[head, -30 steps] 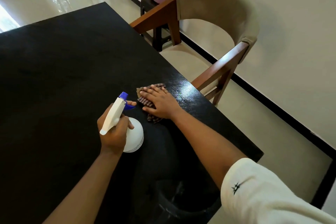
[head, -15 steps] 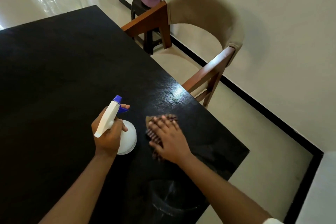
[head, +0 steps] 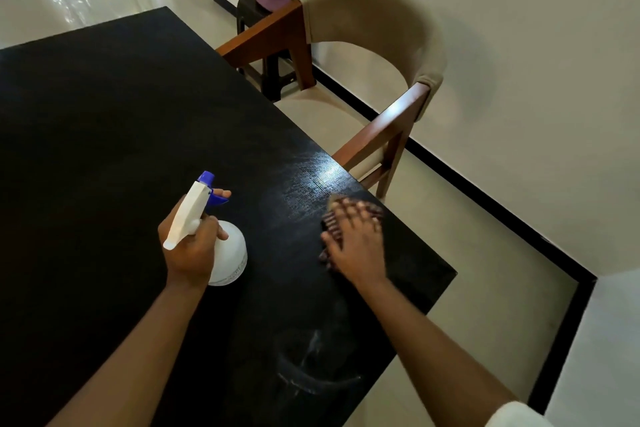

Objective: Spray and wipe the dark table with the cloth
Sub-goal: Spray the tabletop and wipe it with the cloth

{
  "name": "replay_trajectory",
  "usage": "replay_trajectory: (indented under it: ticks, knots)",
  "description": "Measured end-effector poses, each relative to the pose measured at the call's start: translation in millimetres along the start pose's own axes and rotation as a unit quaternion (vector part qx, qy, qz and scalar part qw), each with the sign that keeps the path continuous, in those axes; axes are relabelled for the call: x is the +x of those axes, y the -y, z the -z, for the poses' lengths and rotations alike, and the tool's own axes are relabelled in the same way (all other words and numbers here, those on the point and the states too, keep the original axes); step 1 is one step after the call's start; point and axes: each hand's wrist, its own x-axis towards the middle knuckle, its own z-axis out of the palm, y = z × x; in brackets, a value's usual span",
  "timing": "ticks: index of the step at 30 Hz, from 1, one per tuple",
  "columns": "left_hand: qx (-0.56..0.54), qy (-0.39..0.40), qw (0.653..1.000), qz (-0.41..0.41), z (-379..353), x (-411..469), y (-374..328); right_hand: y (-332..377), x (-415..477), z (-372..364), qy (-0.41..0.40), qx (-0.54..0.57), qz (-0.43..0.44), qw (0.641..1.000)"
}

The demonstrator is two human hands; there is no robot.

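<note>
Cloth (head: 329, 222): dark checked, maroon-brown, crumpled, slightly blurred. Pressed flat on table (head: 121, 114) at right edge, near front right corner. Covered by right hand (head: 356, 246), fingers straight and spread. Bright sheen seen on table just beyond cloth. White spray bottle (head: 230, 253) with blue nozzle gripped by left hand (head: 190, 248), fingers curled round neck, index laid on trigger. Beige chair (head: 381, 28) set beside right edge.
</note>
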Motion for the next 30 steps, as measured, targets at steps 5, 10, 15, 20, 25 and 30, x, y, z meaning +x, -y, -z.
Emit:
replay_trajectory:
  ticks: [5, 10, 15, 20, 25, 30]
  knots:
    - [-0.004, -0.008, 1.000, 0.019, -6, -2, -1, 20, -42, -20, 0.048, -0.006, 0.219, 0.975]
    - [0.008, -0.023, 0.999, 0.021, -10, -5, -3, -45, -1, 3, 0.002, -0.008, 0.027, 1.000]
    - [0.023, -0.024, 0.999, 0.038, -7, -11, -17, -94, 33, 39, -0.074, 0.150, -0.202, 0.965]
    - [0.037, 0.008, 0.998, 0.052, 2, -18, -28, -113, 17, 65, -0.203, 0.466, -0.433, 0.744]
    - [0.070, 0.077, 0.994, 0.037, 13, -20, -40, -121, -45, 97, -0.276, 0.693, -0.397, 0.536]
    - [0.074, 0.211, 0.975, 0.001, 11, -46, -63, -116, -112, 100, -0.263, 0.769, -0.382, 0.440]
